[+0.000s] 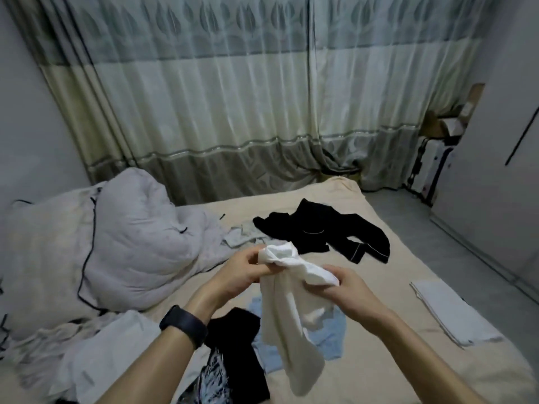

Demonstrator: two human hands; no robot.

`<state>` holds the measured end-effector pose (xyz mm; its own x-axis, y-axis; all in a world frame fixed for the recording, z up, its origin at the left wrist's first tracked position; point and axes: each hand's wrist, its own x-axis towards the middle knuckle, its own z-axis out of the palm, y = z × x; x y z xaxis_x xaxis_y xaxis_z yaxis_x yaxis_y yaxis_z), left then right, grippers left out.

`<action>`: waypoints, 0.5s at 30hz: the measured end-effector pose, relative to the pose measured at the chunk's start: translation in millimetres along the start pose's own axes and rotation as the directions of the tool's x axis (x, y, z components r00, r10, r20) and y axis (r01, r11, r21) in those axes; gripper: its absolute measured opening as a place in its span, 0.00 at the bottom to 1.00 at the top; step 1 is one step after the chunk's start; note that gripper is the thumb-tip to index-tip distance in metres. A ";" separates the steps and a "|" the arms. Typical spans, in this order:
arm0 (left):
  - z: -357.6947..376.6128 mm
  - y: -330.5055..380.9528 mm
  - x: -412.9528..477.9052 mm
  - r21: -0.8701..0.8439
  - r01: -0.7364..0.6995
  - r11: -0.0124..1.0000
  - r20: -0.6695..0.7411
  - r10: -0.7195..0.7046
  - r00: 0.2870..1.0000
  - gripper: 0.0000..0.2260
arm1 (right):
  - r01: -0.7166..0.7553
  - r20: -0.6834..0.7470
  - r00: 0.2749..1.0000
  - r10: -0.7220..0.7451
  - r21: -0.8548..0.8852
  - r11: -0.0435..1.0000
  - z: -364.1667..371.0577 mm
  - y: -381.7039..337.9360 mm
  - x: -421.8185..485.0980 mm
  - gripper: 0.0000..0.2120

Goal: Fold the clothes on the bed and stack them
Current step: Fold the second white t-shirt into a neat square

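Note:
A white garment (pixel 287 313) hangs above the beige bed (pixel 388 287), held up by both hands. My left hand (pixel 242 272) pinches its bunched top edge on the left. My right hand (pixel 347 290) grips the same edge a little lower on the right. Under the hanging cloth lie a light blue garment (pixel 326 342) and a black patterned garment (pixel 233 348). A black garment with thin white piping (pixel 318 228) is spread out farther back on the bed. A folded white piece (pixel 449 310) lies flat near the bed's right edge.
A bunched grey quilt with dark piping (pixel 116 243) fills the bed's left side. More pale cloth (pixel 96 360) is heaped at the near left. Curtains (pixel 233 97) hang behind the bed. Grey floor (pixel 466 228), boxes (pixel 443 126) and a white wardrobe (pixel 510 170) are on the right.

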<state>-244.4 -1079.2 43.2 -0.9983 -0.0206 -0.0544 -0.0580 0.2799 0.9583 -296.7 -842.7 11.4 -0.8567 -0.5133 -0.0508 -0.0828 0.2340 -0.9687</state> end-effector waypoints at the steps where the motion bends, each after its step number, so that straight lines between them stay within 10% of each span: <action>1: -19.1 0.9 -2.9 0.044 -0.019 0.999 -0.038 0.021 0.999 0.10 | 0.034 -0.083 0.996 -0.037 -0.034 0.999 6.9 -14.8 8.3 0.08; 9: -164.7 -18.9 -10.1 0.352 -0.006 0.936 -0.175 0.072 0.982 0.06 | 0.122 -0.265 0.940 -0.214 -0.327 0.937 65.0 -102.4 82.5 0.07; 15: -207.8 -18.2 -4.9 0.096 0.103 0.990 -0.086 -0.095 0.992 0.12 | 0.112 -0.285 0.888 -0.362 -0.629 0.770 110.8 -120.3 115.9 0.11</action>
<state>-237.6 -1283.7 84.3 -0.9841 -0.1301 -0.1209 -0.1611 0.3671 0.9161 -329.6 -1021.8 95.2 -0.8756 -0.3051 0.3745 -0.4796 0.6416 -0.5986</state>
